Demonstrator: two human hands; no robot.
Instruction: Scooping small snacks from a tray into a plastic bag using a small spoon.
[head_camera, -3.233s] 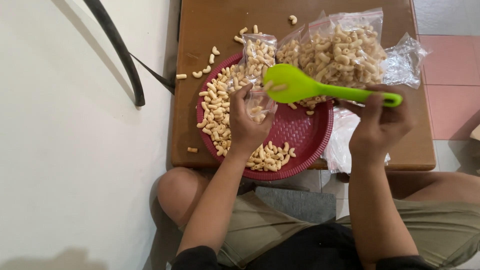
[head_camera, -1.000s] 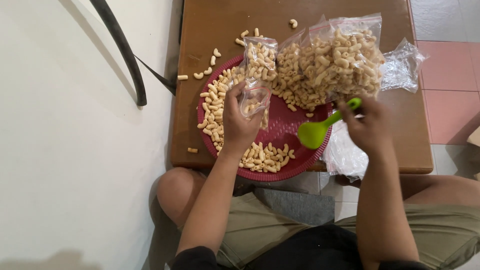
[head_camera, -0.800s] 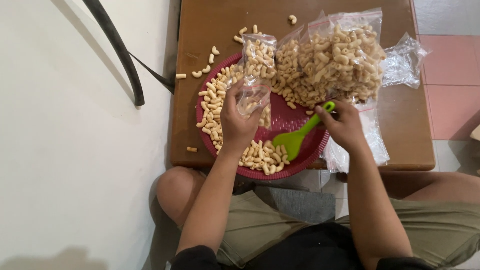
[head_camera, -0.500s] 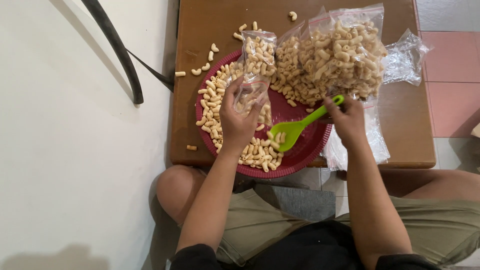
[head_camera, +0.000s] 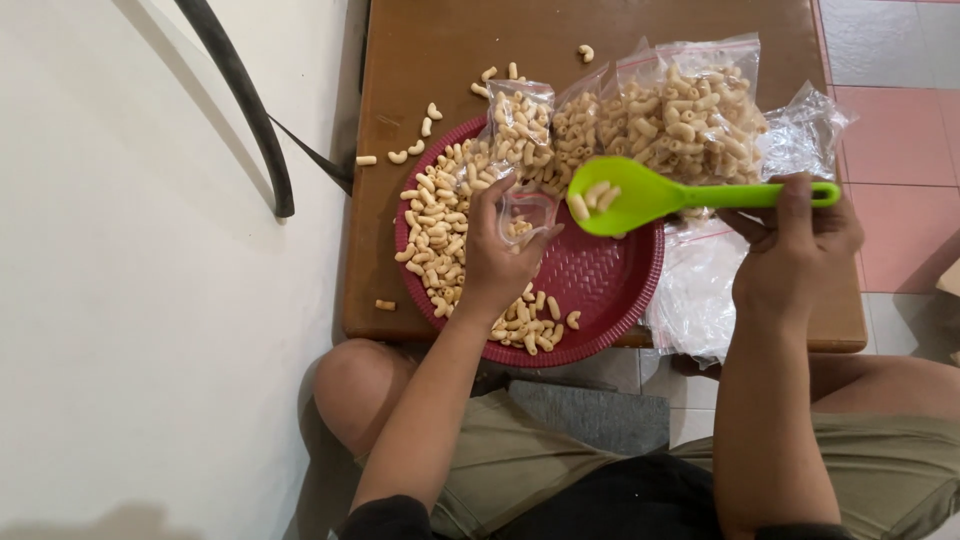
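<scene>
My left hand (head_camera: 498, 262) holds a small clear plastic bag (head_camera: 522, 212) open over a round red plate (head_camera: 610, 290), with a few macaroni pieces inside it. My right hand (head_camera: 795, 250) grips the handle of a bright green plastic spoon (head_camera: 650, 193). The spoon is lifted level above the plate, its bowl just right of the bag's mouth, carrying a few macaroni pieces. Loose macaroni (head_camera: 435, 225) lies along the plate's left side, with more at its near rim.
Several filled clear bags of macaroni (head_camera: 670, 115) lie at the plate's far side on a small brown table (head_camera: 430, 40). Empty clear bags (head_camera: 695, 295) lie right of the plate. Stray pieces dot the table. A black curved bar (head_camera: 250, 110) stands left.
The spoon scooped macaroni from the plate's near side, then rose and swung level up beside the bag's mouth. My right hand moved right and up. The left hand stayed on the bag.
</scene>
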